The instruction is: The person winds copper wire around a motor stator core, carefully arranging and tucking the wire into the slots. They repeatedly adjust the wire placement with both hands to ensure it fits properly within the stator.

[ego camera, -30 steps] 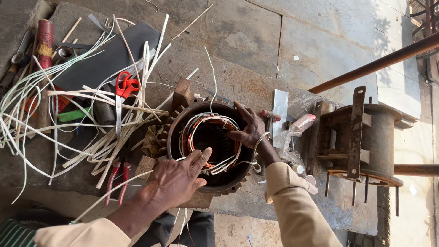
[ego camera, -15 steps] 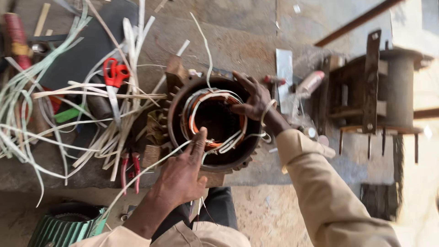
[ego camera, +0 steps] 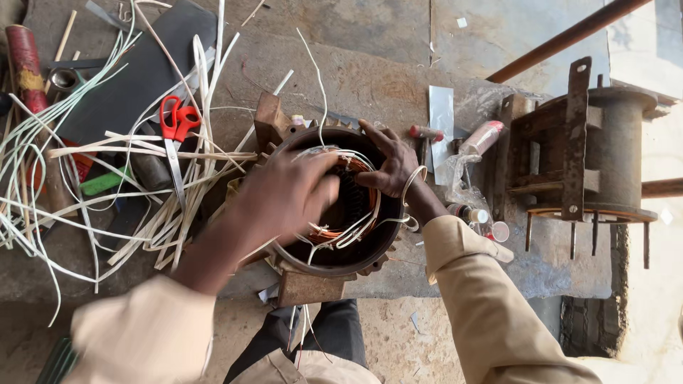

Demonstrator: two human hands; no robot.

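Here we spread both hands, left hand (ego camera: 284,199) and right hand (ego camera: 390,167), over the stator (ego camera: 334,256), gripping nothing, where careless pressure might nick the copper windings (ego camera: 334,231).

A: What's changing versus a second ago?
B: Left hand (ego camera: 284,195) is moving up off the near rim of the motor stator (ego camera: 334,252), now spreading over its opening and covering most of the copper winding (ego camera: 352,213).
A: Right hand (ego camera: 391,167)?
B: Shifting slightly along the far rim, fingers now dipping inside the bore. Camera is also drifting closer.
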